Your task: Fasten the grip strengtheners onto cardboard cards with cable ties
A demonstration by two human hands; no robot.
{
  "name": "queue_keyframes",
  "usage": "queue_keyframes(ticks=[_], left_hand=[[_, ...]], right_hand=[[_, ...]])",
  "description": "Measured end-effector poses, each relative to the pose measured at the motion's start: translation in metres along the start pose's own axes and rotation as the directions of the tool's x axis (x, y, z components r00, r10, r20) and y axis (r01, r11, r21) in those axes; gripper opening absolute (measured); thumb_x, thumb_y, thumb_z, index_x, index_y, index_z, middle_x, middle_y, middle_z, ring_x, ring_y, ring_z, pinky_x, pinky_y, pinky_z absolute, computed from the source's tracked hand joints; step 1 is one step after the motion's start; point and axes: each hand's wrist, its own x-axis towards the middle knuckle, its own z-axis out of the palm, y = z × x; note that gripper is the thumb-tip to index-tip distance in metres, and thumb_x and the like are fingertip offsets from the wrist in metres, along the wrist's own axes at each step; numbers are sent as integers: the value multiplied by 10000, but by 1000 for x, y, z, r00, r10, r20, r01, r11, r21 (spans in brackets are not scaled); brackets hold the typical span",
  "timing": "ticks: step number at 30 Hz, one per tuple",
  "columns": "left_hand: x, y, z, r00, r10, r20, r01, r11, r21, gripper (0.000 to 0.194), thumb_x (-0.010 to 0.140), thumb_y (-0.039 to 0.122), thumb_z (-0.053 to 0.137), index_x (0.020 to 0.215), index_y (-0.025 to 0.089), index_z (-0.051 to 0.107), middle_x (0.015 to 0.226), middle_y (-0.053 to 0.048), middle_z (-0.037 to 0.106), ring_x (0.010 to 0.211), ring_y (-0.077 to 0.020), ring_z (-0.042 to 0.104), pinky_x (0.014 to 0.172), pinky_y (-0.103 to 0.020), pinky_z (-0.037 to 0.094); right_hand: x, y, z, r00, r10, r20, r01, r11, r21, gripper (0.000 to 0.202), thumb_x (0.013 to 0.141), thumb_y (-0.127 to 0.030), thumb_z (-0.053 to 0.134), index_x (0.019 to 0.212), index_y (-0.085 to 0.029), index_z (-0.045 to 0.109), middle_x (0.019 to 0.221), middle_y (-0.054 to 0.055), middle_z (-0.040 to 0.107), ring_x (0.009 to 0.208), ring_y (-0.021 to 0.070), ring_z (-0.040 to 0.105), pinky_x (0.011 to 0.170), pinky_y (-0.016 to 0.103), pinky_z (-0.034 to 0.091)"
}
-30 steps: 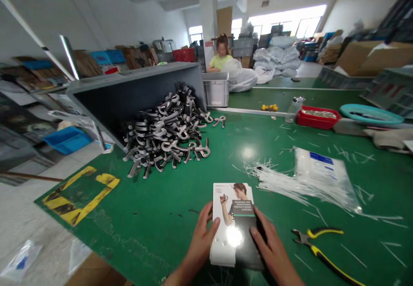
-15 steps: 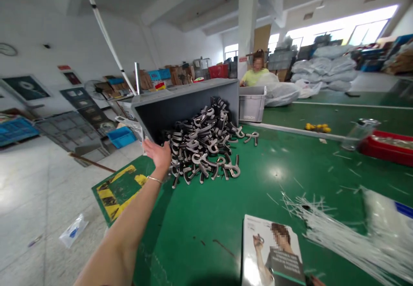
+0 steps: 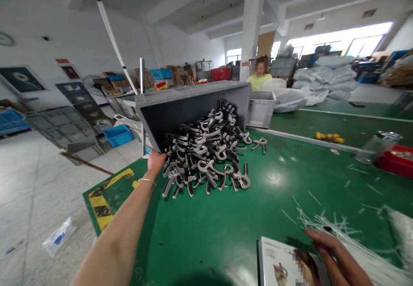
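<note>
My left hand (image 3: 156, 162) reaches forward to the lower left corner of a grey plastic crate (image 3: 193, 88) lying on its side, its fingers closed on the crate's edge and partly hidden. Out of the crate's mouth spills a heap of black-and-grey hand grip strengtheners (image 3: 206, 148) onto the green table (image 3: 193, 230). At the bottom right, my right hand (image 3: 338, 258) hovers by a stack of printed cardboard packaging (image 3: 277, 256), fingers stretched out and nothing visible in them. The hand covers part of the packaging; whether it touches cannot be seen.
White plastic ties (image 3: 351, 238) lie scattered at the right, near a clear bag (image 3: 400, 230). A clear jar (image 3: 377, 146) and a red tray (image 3: 396, 161) stand beyond. A grey bin (image 3: 261, 109) sits behind the crate, and a person (image 3: 260, 77) is in the background.
My left hand has gone from open beside the heap to the crate's edge. The crate and heap appear shifted right and slightly down. My right hand has come into view over the packaging.
</note>
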Motion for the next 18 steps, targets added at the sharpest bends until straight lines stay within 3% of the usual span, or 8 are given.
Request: queue_keyframes(ticks=[5, 11, 14, 18], left_hand=[[-51, -6, -6, 999, 6, -35, -7, 1000, -17, 310, 767, 272, 529, 977, 85, 659, 867, -181, 732, 811, -293, 693, 632, -307, 464], [-120, -20, -34, 997, -39, -66, 41, 999, 32, 332, 762, 331, 512, 935, 95, 669, 796, -189, 722, 776, -338, 693, 605, -334, 467], [-151, -32, -51, 995, -55, -78, 61, 995, 84, 308, 769, 368, 517, 878, 118, 659, 762, -176, 712, 743, -333, 688, 596, -333, 466], [-179, -42, -66, 993, -72, -96, 85, 986, 140, 290, 779, 404, 517, 824, 141, 631, 781, -177, 708, 764, -345, 684, 592, -337, 461]], right_hand=[[53, -38, 30, 974, 109, 199, -132, 986, 105, 354, 925, -468, 446, 1075, -247, 678, 889, 49, 723, 826, 223, 692, 770, 342, 547], [66, -67, 68, 933, 1, 360, -89, 969, 229, 317, 951, -395, 415, 1076, -218, 646, 995, 59, 711, 805, 192, 673, 788, 342, 534], [69, -76, 84, 902, -112, 417, 23, 977, 214, 293, 963, -318, 390, 1104, -214, 625, 1024, 66, 693, 840, 190, 667, 817, 350, 533], [91, -98, 115, 841, -311, 442, 345, 939, 5, 271, 929, -225, 460, 1167, -185, 585, 1206, 121, 623, 1125, 247, 582, 998, 411, 450]])
